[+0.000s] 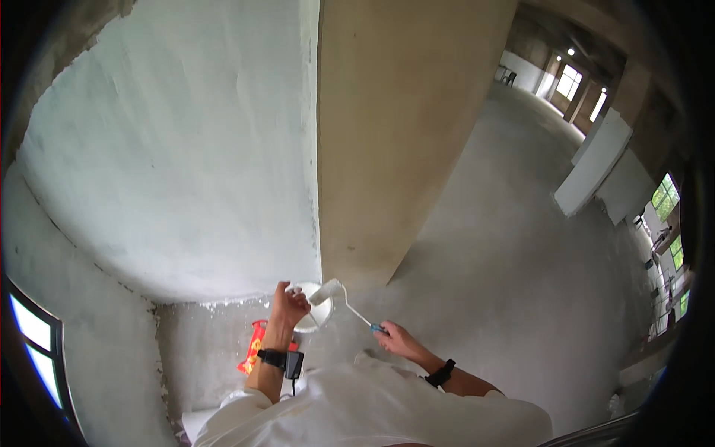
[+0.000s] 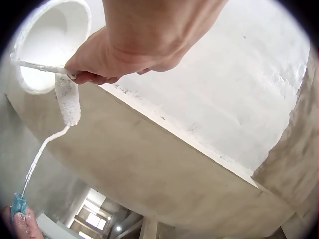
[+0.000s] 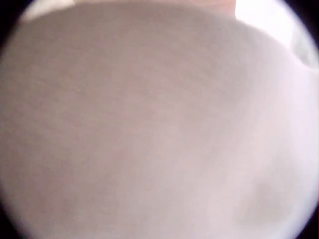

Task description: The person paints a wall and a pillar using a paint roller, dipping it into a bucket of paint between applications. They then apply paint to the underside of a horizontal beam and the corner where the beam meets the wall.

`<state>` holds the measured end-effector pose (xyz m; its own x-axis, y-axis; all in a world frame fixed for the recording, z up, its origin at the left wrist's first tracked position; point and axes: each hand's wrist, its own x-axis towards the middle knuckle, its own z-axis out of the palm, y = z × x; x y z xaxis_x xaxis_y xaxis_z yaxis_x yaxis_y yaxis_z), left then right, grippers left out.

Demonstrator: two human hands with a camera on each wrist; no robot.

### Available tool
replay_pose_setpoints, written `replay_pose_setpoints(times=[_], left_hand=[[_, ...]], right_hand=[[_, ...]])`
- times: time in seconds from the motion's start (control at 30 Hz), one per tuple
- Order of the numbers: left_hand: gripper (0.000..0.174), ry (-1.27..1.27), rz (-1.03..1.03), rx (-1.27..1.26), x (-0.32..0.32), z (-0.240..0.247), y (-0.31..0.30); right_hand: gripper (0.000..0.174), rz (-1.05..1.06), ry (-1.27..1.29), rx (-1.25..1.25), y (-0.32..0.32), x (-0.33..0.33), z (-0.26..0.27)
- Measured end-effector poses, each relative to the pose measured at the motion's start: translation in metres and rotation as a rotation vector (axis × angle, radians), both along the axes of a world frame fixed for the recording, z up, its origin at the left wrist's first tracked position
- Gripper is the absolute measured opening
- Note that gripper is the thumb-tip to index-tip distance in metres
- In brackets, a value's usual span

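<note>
A paint roller (image 1: 325, 292) with a white-coated sleeve is tilted over the right rim of a round bucket (image 1: 304, 328) of white paint. My right hand (image 1: 398, 343) grips its blue handle (image 1: 379, 328). Beside the roller sleeve, my left hand (image 1: 289, 304) is over the bucket's left part. In the left wrist view, that hand (image 2: 144, 45) pinches a thin white-coated bar (image 2: 42, 67) that reaches the bucket's rim (image 2: 22, 79); the roller sleeve (image 2: 68, 102) is just below the fingertips. The right wrist view shows only a blurred pale surface.
A white-coated wall (image 1: 186, 164) meets a bare brown wall (image 1: 402, 134) behind the bucket. A red bag (image 1: 255, 349) lies on the floor left of it. Grey floor (image 1: 514, 246) extends right; a window (image 1: 37, 346) is at far left.
</note>
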<state>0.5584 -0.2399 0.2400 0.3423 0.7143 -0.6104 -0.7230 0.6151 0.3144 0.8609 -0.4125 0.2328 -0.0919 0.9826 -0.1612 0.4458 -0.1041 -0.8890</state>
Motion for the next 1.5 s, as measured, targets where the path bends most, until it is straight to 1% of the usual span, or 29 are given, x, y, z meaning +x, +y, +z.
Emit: replay_pose_setpoints(times=[0.03, 0.07, 0.13, 0.17, 0.23, 0.27, 0.33, 0.37, 0.43, 0.47, 0.53, 0.57, 0.6, 0.67, 0.7, 0.77, 0.8, 0.87, 0.93, 1.03, 1.07, 1.17, 1.23, 1.27, 1.33, 1.4, 1.5], left_hand=[[0.033, -0.025, -0.019, 0.012, 0.0, 0.005, -0.001], [0.034, -0.018, -0.011, 0.001, 0.0, 0.009, -0.002], [0.033, 0.012, 0.03, -0.014, 0.002, 0.011, -0.004], [0.033, 0.007, 0.044, -0.018, 0.002, 0.009, -0.003], [0.032, 0.007, 0.062, -0.034, 0.0, 0.009, -0.003], [0.033, -0.01, 0.052, -0.044, 0.0, 0.011, -0.003], [0.033, -0.038, 0.049, -0.039, -0.003, 0.007, -0.003], [0.033, -0.038, 0.048, -0.031, -0.005, 0.006, -0.003], [0.035, -0.025, 0.086, -0.093, -0.004, 0.008, -0.003], [0.036, -0.004, 0.098, -0.095, -0.004, 0.013, -0.006], [0.037, -0.004, 0.134, -0.115, 0.0, 0.034, -0.016], [0.038, -0.013, 0.143, -0.116, -0.005, 0.025, -0.016], [0.038, -0.009, 0.14, -0.114, -0.001, 0.033, -0.02], [0.04, 0.007, 0.243, -0.17, 0.01, 0.06, -0.028], [0.042, -0.017, 0.239, -0.147, 0.001, 0.048, -0.029], [0.042, 0.003, 0.274, -0.175, 0.0, 0.058, -0.035], [0.043, 0.024, 0.311, -0.197, -0.008, 0.044, -0.035], [0.043, 0.046, 0.319, -0.19, -0.036, 0.035, -0.048], [0.043, 0.088, 0.396, -0.236, -0.085, 0.018, -0.063], [0.044, 0.077, 0.47, -0.246, -0.132, 0.008, -0.078], [0.044, 0.111, 0.479, -0.227, -0.146, 0.002, -0.083], [0.044, 0.179, 0.537, -0.224, -0.181, -0.022, -0.092], [0.044, 0.187, 0.632, -0.188, -0.192, -0.02, -0.103], [0.044, 0.191, 0.635, -0.192, -0.195, -0.018, -0.11], [0.044, 0.235, 0.719, -0.226, -0.198, -0.012, -0.119], [0.044, 0.24, 0.725, -0.242, -0.203, -0.016, -0.127], [0.042, 0.226, 0.717, -0.269, -0.207, -0.027, -0.135]], right_hand=[[0.024, 0.033, 0.087, -0.113, 0.0, 0.0, 0.006], [0.024, 0.027, 0.083, -0.091, -0.001, 0.002, 0.009], [0.027, 0.043, 0.153, -0.248, 0.001, 0.008, 0.014], [0.027, 0.042, 0.146, -0.222, 0.003, 0.01, 0.018], [0.035, -0.052, 0.323, -0.347, 0.004, 0.011, 0.032], [0.035, -0.05, 0.319, -0.327, 0.007, 0.014, 0.042], [0.032, -0.14, 0.489, -0.392, 0.009, 0.022, 0.059], [0.032, -0.139, 0.49, -0.383, 0.011, 0.027, 0.071], [0.029, -0.202, 0.522, -0.336, 0.022, 0.041, 0.105], [0.029, -0.201, 0.526, -0.329, 0.028, 0.053, 0.125], [0.028, -0.232, 0.538, -0.246, 0.042, 0.086, 0.185], [0.026, -0.229, 0.537, -0.19, 0.052, 0.098, 0.199], [0.024, -0.228, 0.536, -0.138, 0.061, 0.116, 0.23], [0.022, -0.26, 0.525, -0.032, 0.075, 0.153, 0.313], [0.021, -0.261, 0.515, 0.031, 0.083, 0.161, 0.34], [0.021, -0.243, 0.525, 0.156, 0.102, 0.191, 0.401], [0.02, -0.224, 0.544, 0.223, 0.114, 0.198, 0.41], [0.02, -0.181, 0.585, 0.303, 0.128, 0.199, 0.45], [0.021, -0.144, 0.588, 0.41, 0.141, 0.172, 0.47], [0.021, -0.147, 0.601, 0.495, 0.161, 0.163, 0.526], [0.022, -0.138, 0.599, 0.54, 0.169, 0.16, 0.539], [0.024, -0.114, 0.6, 0.61, 0.197, 0.152, 0.559], [0.025, -0.099, 0.604, 0.628, 0.213, 0.152, 0.576], [0.026, -0.111, 0.59, 0.667, 0.219, 0.15, 0.583], [0.026, -0.121, 0.577, 0.702, 0.232, 0.148, 0.593], [0.026, -0.172, 0.541, 0.731, 0.241, 0.148, 0.6], [0.025, -0.131, 0.584, 0.721, 0.258, 0.153, 0.604]])
